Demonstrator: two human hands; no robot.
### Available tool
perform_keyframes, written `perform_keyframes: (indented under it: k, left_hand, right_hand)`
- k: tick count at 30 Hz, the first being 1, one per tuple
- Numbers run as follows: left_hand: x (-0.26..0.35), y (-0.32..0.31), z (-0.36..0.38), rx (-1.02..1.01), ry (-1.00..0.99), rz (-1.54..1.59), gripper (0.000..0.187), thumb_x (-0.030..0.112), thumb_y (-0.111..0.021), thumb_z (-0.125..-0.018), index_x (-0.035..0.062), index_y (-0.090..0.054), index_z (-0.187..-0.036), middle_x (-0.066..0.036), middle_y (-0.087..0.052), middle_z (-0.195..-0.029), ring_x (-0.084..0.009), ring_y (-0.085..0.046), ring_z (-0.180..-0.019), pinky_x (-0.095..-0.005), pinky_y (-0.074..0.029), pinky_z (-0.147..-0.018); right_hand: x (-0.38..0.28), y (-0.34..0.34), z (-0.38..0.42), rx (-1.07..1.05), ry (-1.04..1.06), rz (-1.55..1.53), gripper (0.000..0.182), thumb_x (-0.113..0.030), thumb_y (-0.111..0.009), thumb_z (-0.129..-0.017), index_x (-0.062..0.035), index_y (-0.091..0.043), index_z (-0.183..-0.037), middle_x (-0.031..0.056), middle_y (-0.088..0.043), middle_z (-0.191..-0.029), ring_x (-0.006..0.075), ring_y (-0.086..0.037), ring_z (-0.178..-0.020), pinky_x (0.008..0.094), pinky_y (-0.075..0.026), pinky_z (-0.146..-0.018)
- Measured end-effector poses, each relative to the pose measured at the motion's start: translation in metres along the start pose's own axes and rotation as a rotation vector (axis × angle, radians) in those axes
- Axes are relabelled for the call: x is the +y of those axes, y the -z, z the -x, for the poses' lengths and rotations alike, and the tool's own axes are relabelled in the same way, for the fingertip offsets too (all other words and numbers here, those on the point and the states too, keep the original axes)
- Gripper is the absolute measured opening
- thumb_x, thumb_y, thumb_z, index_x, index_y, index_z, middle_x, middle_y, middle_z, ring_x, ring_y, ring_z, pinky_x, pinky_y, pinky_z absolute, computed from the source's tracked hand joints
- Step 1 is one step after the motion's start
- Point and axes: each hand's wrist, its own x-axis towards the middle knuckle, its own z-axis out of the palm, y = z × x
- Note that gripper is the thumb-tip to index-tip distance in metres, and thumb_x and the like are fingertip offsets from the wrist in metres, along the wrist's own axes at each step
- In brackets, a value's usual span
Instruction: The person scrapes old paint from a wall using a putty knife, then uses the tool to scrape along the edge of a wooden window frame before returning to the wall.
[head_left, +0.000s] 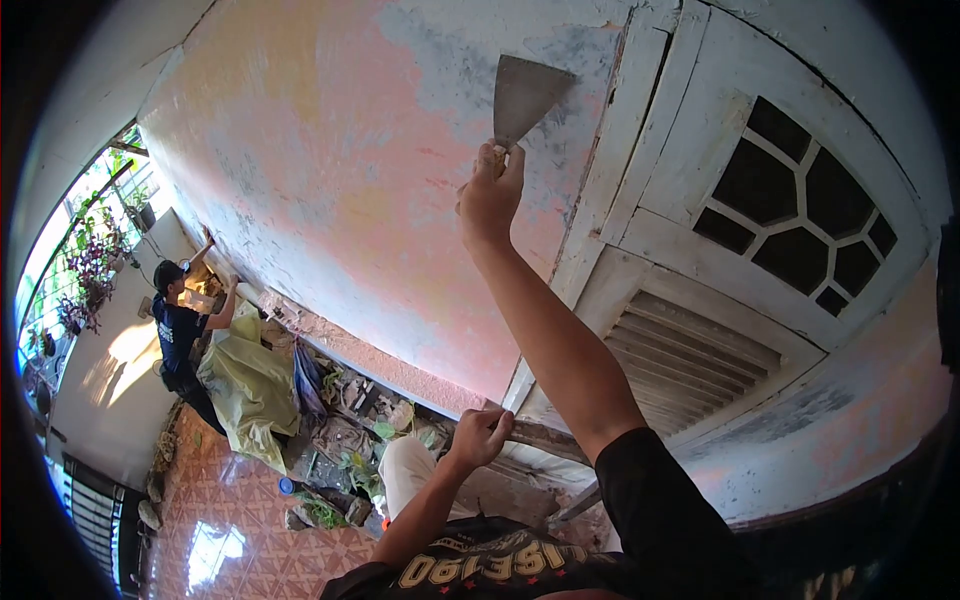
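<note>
My right hand (488, 195) is raised high with its fingers wrapped round the handle of a putty knife (528, 95). The knife's wide metal blade points up and overlaps the grey-stained upper part of a peeling pink wall (400, 200), close to a white wooden frame (625, 130). Lower down, my left hand (480, 438) is closed at the end of a worn wooden bar (548, 438), thumb and fingers curled at its edge. The bar runs right, partly behind my right arm.
A white panel with dark openings (755, 190) and slatted louvres (690, 350) stands to the right. At left, another person (180, 330) reaches to the wall beside a yellowish sheet (250, 390). Rubble and plants (360, 470) line the wall's foot, next to a tiled floor (270, 550).
</note>
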Motion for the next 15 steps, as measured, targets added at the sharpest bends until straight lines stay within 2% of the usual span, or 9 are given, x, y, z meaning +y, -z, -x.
perform_keyframes:
  k: [3, 15]
  left_hand:
    - [0.007, 0.003, -0.003, 0.004, -0.004, -0.016, 0.034, 0.024, -0.052, -0.094, -0.0005, -0.062, -0.073, -0.021, -0.058, -0.063, -0.0413, -0.061, -0.062, -0.0423, -0.047, -0.058]
    - [-0.001, 0.0, -0.003, 0.011, -0.036, 0.003, 0.038, 0.026, -0.051, -0.096, -0.0013, -0.058, -0.069, -0.021, -0.054, -0.06, -0.0419, -0.057, -0.057, -0.0436, -0.045, -0.055]
  right_hand:
    - [-0.005, -0.009, -0.001, 0.0, -0.032, -0.046, 0.013, -0.021, -0.048, -0.102, -0.0092, -0.046, -0.108, 0.0016, -0.046, -0.075, 0.0105, -0.043, -0.043, 0.0271, -0.033, -0.035]
    - [-0.004, -0.017, 0.008, 0.042, -0.068, -0.109, 0.015, -0.023, -0.048, -0.102, -0.0109, -0.044, -0.11, 0.0014, -0.047, -0.078, 0.0098, -0.042, -0.045, 0.0262, -0.031, -0.037]
